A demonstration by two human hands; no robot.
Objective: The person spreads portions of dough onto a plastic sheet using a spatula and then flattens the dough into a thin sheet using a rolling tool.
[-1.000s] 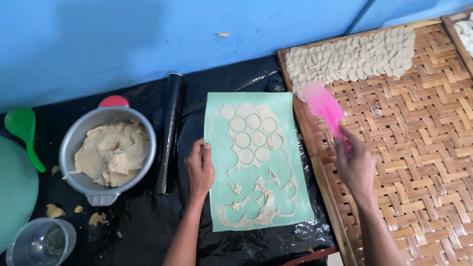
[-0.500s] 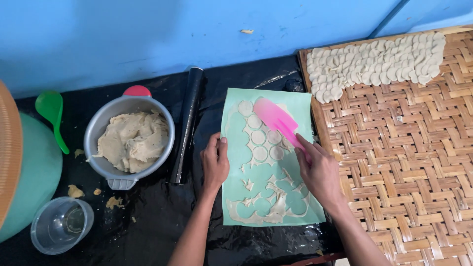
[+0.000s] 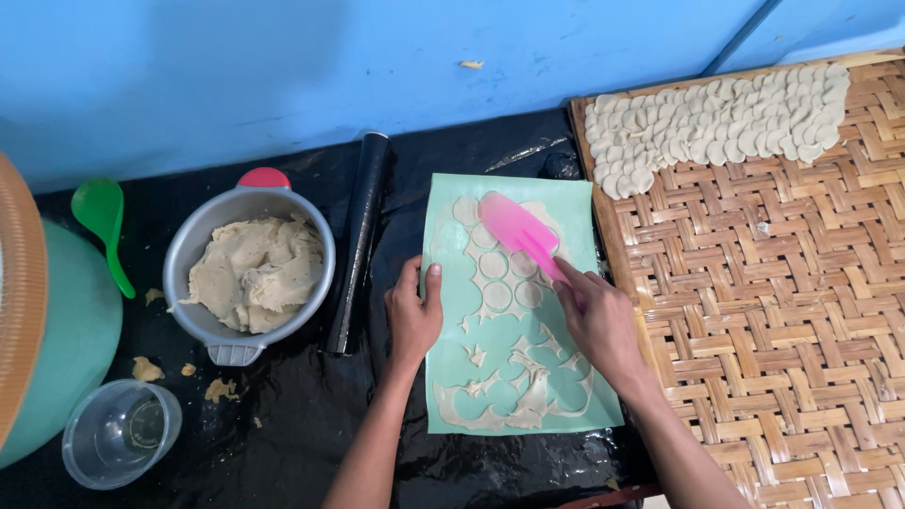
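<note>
A pale green mat [image 3: 575, 203] lies on black plastic, with cut dough rounds [image 3: 497, 295] in its upper half and dough scraps [image 3: 528, 396] lower down. My right hand [image 3: 599, 320] grips a pink spatula [image 3: 514, 226], whose blade rests flat on the rounds near the mat's top. My left hand [image 3: 413, 316] presses down on the mat's left edge, thumb on the green surface.
A black rolling pin [image 3: 358, 240] lies left of the mat. A metal pot of dough [image 3: 250, 273] stands further left, beside a green spoon [image 3: 102, 221] and a clear cup [image 3: 121, 432]. At right, a woven bamboo tray [image 3: 782, 311] carries several dough rounds [image 3: 716, 123] along its top.
My right hand swung the pink spatula from over the bamboo tray leftward and down onto the rounds at the mat's top. My left hand stayed on the mat's left edge.
</note>
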